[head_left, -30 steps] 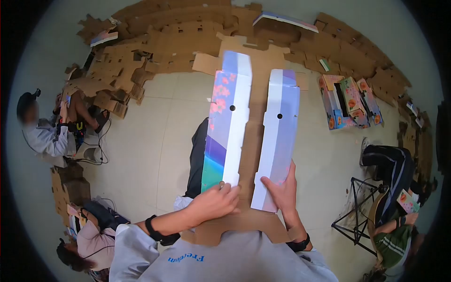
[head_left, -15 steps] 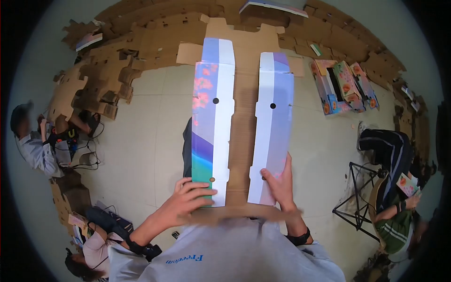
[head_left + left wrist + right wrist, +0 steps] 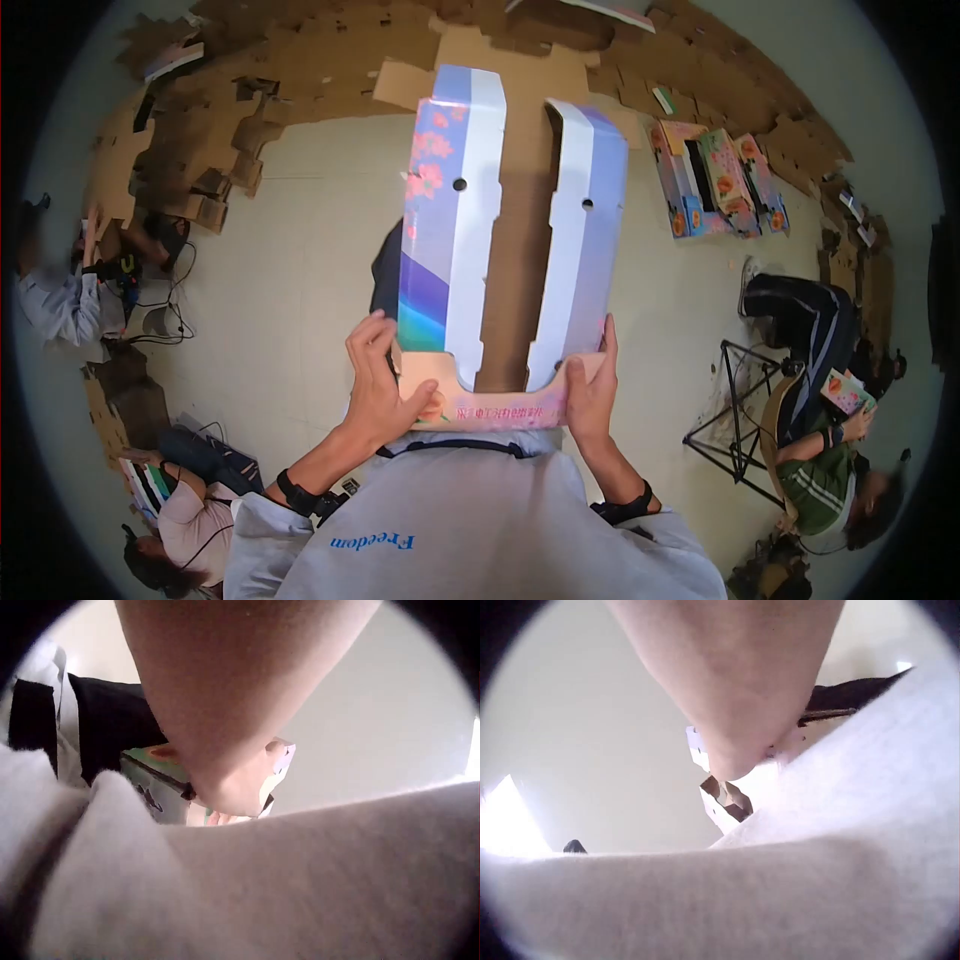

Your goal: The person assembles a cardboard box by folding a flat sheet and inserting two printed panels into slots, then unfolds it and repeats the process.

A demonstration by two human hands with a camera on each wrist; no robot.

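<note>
The left hand [image 3: 225, 769] seemingly grips a printed carton [image 3: 154, 774] edge above grey fabric [image 3: 300, 885].

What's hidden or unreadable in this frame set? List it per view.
- Left wrist view: the wrist and the grey sweatshirt block the fingers of the left hand; only a sliver of the box shows.
- Right wrist view: the same goes for the right hand; its grip is hidden.
- Head view: the lettering on the near flap is too small to read, and the fingertips behind the box are hidden.
</note>
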